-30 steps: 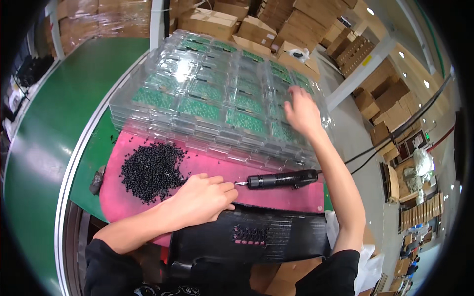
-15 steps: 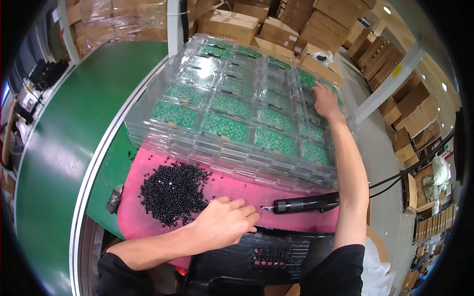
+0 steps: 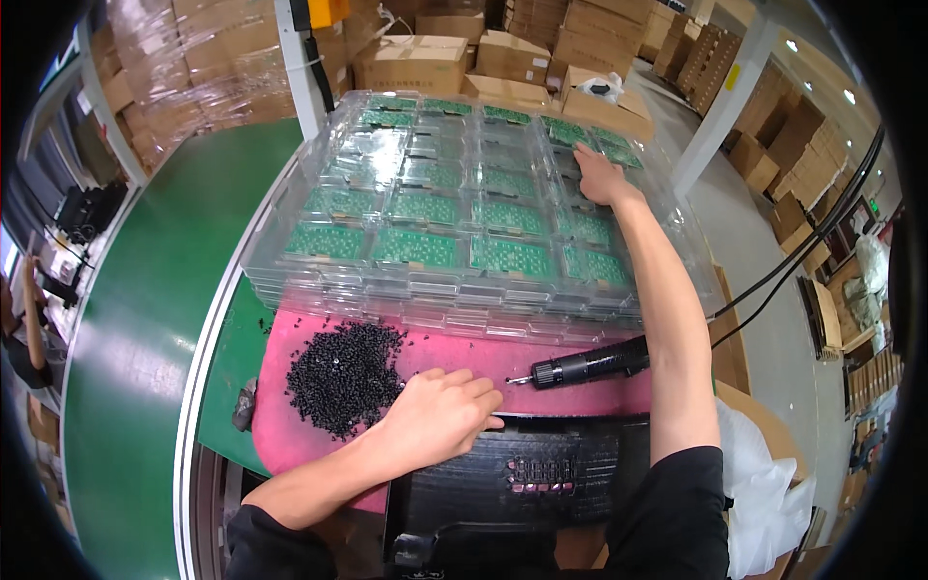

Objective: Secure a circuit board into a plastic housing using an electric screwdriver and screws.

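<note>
The stack of clear plastic blister trays (image 3: 454, 222) fills the upper middle of the frame, each pocket holding a green circuit board (image 3: 416, 247). The person's right hand (image 3: 597, 177) stretches far up and right of centre, fingers spread flat on a pocket in the top tray, gripping nothing; likely it is steadying the tray or feeling for a board. The trays sit square at the far edge of the pink mat (image 3: 309, 425), probably to keep boards within arm's reach.

Lower centre, the left hand (image 3: 440, 418) rests palm down, fingers loosely curled, straddling the mat's edge and the black ribbed plastic housing (image 3: 527, 478) below it, seemingly pinning that housing still. Just left of the hand lies a loose heap of small black screws (image 3: 343, 377), poured out on the mat where they will not roll. Just right of it, a black electric screwdriver (image 3: 580, 367) lies parked, tip toward the hand, cable trailing right. Around all this runs the green bench (image 3: 145, 319).
</note>
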`<state>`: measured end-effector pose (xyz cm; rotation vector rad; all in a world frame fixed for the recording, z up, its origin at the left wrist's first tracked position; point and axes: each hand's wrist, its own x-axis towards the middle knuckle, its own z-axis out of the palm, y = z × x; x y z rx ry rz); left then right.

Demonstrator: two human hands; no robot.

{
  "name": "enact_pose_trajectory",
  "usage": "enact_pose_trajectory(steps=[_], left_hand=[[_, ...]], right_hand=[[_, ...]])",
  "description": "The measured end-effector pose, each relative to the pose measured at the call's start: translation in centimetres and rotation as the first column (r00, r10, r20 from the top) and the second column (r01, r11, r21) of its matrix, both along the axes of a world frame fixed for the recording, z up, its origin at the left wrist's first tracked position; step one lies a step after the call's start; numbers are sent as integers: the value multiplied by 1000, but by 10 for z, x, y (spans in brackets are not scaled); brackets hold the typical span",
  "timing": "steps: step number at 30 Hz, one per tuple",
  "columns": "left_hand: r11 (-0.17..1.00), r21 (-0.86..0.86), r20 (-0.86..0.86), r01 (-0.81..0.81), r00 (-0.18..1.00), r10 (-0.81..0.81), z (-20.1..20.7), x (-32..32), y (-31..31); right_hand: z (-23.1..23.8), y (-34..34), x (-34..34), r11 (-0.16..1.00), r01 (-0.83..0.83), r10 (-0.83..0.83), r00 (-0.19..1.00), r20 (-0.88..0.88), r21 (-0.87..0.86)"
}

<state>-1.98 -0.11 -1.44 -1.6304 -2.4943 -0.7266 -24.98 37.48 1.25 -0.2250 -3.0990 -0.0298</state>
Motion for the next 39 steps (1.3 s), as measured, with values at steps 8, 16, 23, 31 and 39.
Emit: enact_pose_trajectory(steps=[8, 16, 23, 31, 39], left_hand=[[1000, -1, 1, -3, 1000, 3, -1, 0, -2], [1000, 30, -17, -8, 1000, 9, -2, 2, -1], [998, 64, 4, -4, 1000, 3, -1, 0, -1], [998, 70, -1, 12, 1000, -12, 1, 3, -1], [999, 49, 12, 21, 1000, -21, 2, 3, 2]], right_hand=[[-6, 9, -7, 1000, -17, 16, 1000, -26, -13], [1, 7, -6, 997, -36, 36, 999, -4, 61], [5, -6, 9, 995, 68, -70, 997, 20, 73], [27, -32, 27, 978, 126, -140, 987, 74, 167], [17, -1, 13, 980, -23, 17, 999, 32, 197]])
